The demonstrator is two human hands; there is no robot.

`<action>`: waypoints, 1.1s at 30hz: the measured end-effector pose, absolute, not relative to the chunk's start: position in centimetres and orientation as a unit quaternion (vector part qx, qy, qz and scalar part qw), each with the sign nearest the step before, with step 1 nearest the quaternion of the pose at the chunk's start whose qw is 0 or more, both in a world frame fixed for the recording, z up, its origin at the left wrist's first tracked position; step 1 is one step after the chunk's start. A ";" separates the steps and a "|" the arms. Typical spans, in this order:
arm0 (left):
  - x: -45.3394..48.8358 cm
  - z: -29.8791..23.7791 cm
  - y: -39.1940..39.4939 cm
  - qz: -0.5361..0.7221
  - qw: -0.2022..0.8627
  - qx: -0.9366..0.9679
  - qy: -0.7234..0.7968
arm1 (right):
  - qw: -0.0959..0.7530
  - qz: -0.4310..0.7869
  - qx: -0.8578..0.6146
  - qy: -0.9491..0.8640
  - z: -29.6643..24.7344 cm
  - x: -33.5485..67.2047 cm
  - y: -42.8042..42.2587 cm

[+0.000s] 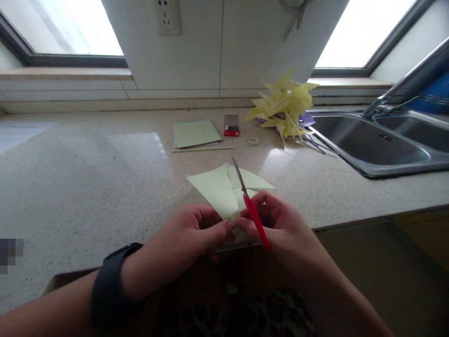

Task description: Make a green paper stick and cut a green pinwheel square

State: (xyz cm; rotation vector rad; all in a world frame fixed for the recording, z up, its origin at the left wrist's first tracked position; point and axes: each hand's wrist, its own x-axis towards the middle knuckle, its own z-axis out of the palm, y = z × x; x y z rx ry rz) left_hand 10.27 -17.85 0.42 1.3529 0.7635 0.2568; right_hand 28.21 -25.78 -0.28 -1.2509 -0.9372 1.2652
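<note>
A pale yellow-green sheet of paper (219,187) with slits running in from its corners lies at the counter's front edge, its near part lifted in my hands. My left hand (199,229) pinches the near corner between thumb and fingers. Scissors with red handles (257,222) hang on my right hand (277,220), blades together and pointing away over the paper. The thumb and fingers of that hand also close at the paper's near right edge, beside the left fingertips. The handle loops are partly hidden.
Behind the paper lie a stack of paper squares (196,133), a thin stick (203,150), a small red box (231,126) and a tape roll (253,140). Yellow paper pinwheels (287,103) are heaped near the steel sink (372,140) on the right.
</note>
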 end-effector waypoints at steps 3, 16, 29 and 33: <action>10.3 0.4 -17.8 0.116 0.705 0.605 0.351 | 0.534 0.536 -0.522 -0.394 -0.2 28.2 -25.8; 10.2 0.2 -17.7 0.105 0.694 0.619 0.352 | 0.533 0.521 -0.536 -0.396 -0.3 28.2 -25.7; 10.0 0.1 -17.4 0.089 0.703 0.618 0.340 | 0.545 0.539 -0.510 -0.390 -0.5 28.3 -25.9; 10.0 -0.1 -17.3 0.084 0.699 0.621 0.343 | 0.543 0.537 -0.514 -0.391 -0.5 28.3 -25.8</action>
